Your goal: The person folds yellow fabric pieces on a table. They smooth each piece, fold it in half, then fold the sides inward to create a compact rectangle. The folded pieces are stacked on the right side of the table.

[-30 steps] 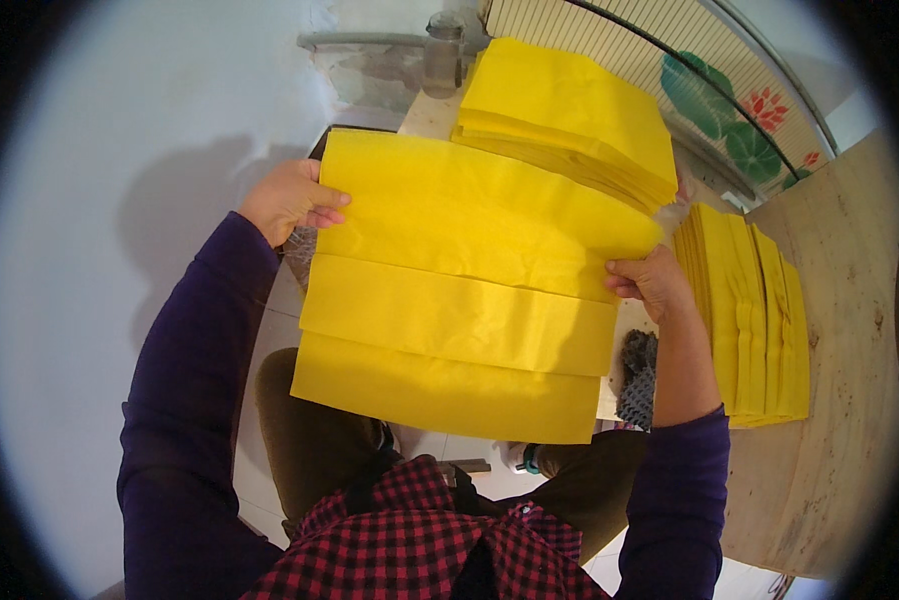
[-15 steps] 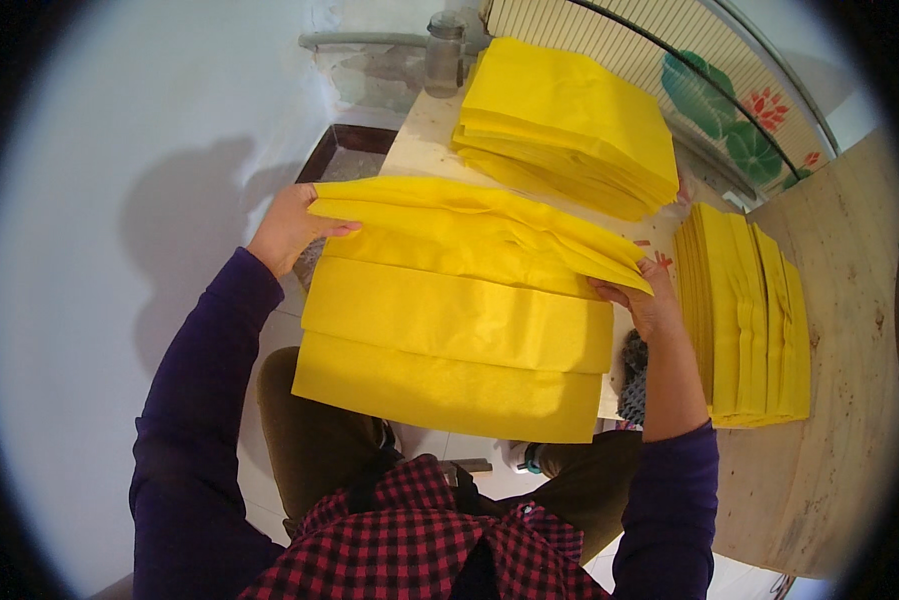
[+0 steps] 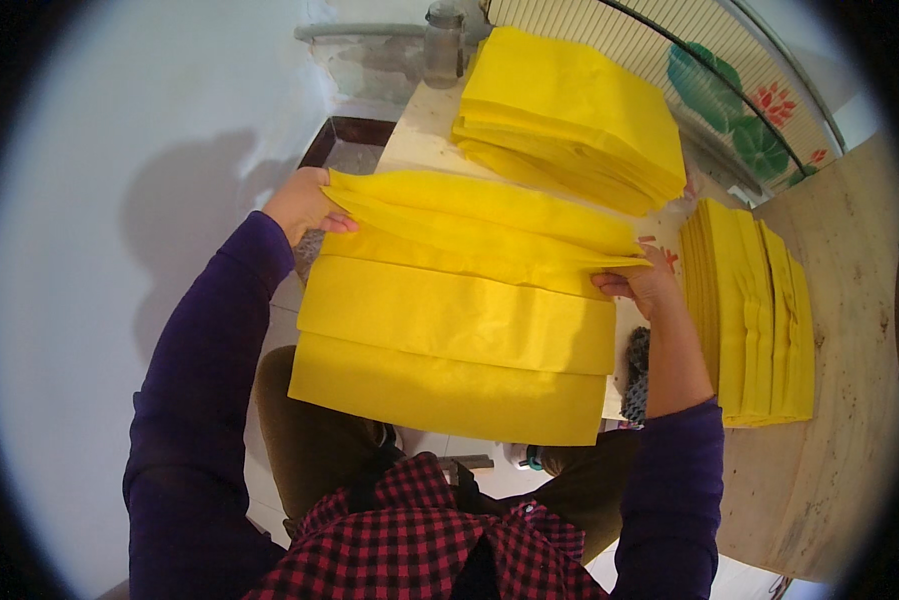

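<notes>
Pinch grip, both sides: left hand (image 3: 309, 205) and right hand (image 3: 644, 283) hold opposite ends of folded rectangular yellow fabric-like sheet (image 3: 449, 315), above brown trousers (image 3: 314, 440), near thick yellow sheet stack (image 3: 574, 95). Red marks (image 3: 671, 258) beside right hand, partly covered, unreadable.

At the centre of the frame, the left hand (image 3: 305, 206) and the right hand (image 3: 645, 284) are pinching opposite ends of a layered yellow cloth (image 3: 457, 318) along its upper fold. A yellow stack (image 3: 569, 105) is lying at upper right, a second stack (image 3: 754, 320) is resting at far right, and a jar (image 3: 443, 48) is standing at top centre.
</notes>
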A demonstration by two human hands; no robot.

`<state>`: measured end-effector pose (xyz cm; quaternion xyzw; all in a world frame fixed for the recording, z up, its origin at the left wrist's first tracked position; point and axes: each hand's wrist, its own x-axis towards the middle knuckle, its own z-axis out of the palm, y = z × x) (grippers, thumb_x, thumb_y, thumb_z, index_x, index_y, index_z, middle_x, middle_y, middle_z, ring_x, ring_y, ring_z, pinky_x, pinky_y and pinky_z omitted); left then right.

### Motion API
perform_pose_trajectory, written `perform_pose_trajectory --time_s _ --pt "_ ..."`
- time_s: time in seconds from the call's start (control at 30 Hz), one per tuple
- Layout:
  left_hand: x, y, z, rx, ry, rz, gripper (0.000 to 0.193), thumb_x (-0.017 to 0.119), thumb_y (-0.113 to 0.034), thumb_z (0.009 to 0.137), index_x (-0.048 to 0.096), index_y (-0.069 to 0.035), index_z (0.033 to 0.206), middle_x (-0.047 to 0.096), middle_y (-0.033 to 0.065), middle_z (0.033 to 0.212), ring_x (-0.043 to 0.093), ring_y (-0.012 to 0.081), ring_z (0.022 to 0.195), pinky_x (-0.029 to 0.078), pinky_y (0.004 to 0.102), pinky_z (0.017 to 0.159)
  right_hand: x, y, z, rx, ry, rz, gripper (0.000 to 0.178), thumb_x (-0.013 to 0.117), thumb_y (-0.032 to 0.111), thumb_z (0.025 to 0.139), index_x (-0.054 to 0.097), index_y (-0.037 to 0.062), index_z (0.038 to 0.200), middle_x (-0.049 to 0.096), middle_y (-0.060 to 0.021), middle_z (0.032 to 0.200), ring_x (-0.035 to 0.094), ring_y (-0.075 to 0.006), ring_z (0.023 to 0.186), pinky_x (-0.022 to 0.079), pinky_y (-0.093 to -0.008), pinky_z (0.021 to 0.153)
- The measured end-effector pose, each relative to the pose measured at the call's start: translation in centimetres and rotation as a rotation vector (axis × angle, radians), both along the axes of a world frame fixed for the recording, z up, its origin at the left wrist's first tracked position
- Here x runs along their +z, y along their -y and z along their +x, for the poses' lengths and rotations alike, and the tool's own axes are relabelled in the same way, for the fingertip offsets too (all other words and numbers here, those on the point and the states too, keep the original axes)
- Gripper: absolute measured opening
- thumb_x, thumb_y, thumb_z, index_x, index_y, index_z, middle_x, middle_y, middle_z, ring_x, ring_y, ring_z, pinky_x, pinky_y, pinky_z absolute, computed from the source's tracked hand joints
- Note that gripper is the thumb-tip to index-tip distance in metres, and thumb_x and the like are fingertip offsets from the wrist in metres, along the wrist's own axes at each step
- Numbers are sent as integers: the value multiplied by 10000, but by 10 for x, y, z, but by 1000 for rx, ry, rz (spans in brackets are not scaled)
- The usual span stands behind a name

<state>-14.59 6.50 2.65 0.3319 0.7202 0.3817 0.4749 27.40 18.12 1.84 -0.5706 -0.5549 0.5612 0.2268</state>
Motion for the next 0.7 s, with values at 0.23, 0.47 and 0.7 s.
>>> perform_pose_trajectory --time_s 0.23,0.47,0.7 --pt "-11 10 -9 -132 119 234 251 503 -18 940 615 38 1158 699 128 993 700 205 819 573 260 720 2 4 4 31 -58 37 205 626 58 896 647 -3 1090 703 -114 918 699 -174 747 593 -265 633" --pt "-24 27 -9 -74 -28 327 223 619 29 859 647 46 1080 701 89 997 669 175 853 537 259 770 -12 17 8 -39 -217 136 211 626 92 914 653 15 1109 696 -78 972 680 -157 806 574 -286 711" --pt "-21 39 -1 -74 -231 397 140 640 -66 876 670 54 943 708 45 881 626 122 805 494 269 753 -24 19 15 -23 -117 270 203 651 26 888 662 13 1090 688 -28 985 642 -118 849 530 -273 743"
